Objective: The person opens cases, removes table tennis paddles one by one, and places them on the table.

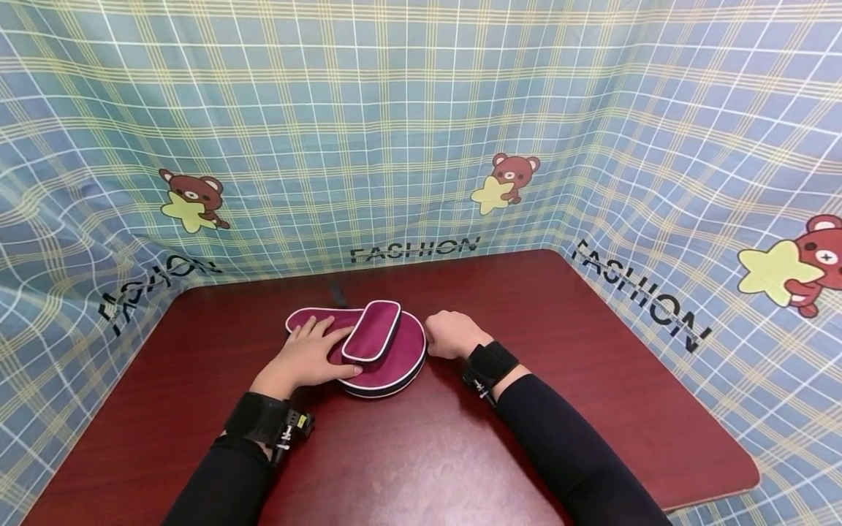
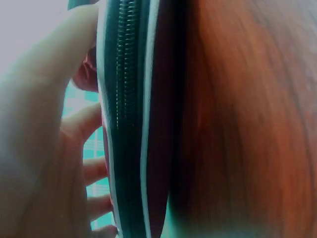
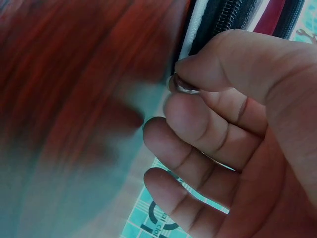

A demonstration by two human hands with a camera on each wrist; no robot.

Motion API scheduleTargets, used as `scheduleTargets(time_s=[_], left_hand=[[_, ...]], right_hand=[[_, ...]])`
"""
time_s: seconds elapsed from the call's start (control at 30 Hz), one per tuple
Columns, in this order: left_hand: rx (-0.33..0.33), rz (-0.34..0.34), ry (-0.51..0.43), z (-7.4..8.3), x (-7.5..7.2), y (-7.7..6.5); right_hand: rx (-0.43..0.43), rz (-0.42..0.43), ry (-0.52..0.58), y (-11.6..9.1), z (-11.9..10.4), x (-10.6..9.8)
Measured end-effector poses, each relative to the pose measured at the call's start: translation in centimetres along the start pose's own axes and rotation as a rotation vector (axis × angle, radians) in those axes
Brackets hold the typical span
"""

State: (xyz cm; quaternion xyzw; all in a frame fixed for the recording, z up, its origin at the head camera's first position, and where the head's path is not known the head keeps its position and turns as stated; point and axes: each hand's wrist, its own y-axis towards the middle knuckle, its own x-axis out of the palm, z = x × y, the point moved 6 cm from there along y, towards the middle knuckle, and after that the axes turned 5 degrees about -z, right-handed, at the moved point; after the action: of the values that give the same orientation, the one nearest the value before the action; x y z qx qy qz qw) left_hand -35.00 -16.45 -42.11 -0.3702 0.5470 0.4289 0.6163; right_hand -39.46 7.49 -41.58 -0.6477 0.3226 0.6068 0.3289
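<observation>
A maroon table tennis racket case (image 1: 408,354) with white piping lies flat on the table, its narrow end to the left. On its round part sits a raised zipped pocket (image 1: 373,330). My left hand (image 1: 308,356) rests on the case with fingers spread, the thumb just below the pocket. At the right edge, my right hand (image 1: 454,334) has curled fingers. In the right wrist view, its thumb and forefinger pinch a small metal zipper pull (image 3: 186,85) beside the case's dark zipper (image 3: 229,14). The left wrist view shows the zipper teeth (image 2: 126,64) meshed along the side wall.
The case lies on a dark red wooden table (image 1: 612,409). A black strap (image 1: 338,295) extends behind the case. Checked cloth (image 1: 395,131) with printed bears hangs behind the table and on both sides. Black bands with small cameras (image 1: 301,422) circle both wrists.
</observation>
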Motion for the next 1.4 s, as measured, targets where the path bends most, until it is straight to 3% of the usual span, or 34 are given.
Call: scheduleTargets(time_s=[0.3, 0.83, 1.2, 1.4], left_hand=[[-0.049, 0.054, 0.041, 0.9, -0.5, 0.3], [-0.162, 0.059, 0.072, 1.3, 0.1, 0.2], [-0.08, -0.038, 0.02, -0.5, -0.2, -0.2], [-0.004, 0.084, 0.053, -0.9, -1.3, 0.0]], right_hand=[[0.029, 0.023, 0.019, 0.4, 0.8, 0.3], [-0.012, 0.006, -0.021, 0.3, 0.0, 0.4], [-0.005, 0.01, -0.01, 0.2, 0.2, 0.3], [-0.005, 0.012, -0.013, 0.2, 0.1, 0.0]])
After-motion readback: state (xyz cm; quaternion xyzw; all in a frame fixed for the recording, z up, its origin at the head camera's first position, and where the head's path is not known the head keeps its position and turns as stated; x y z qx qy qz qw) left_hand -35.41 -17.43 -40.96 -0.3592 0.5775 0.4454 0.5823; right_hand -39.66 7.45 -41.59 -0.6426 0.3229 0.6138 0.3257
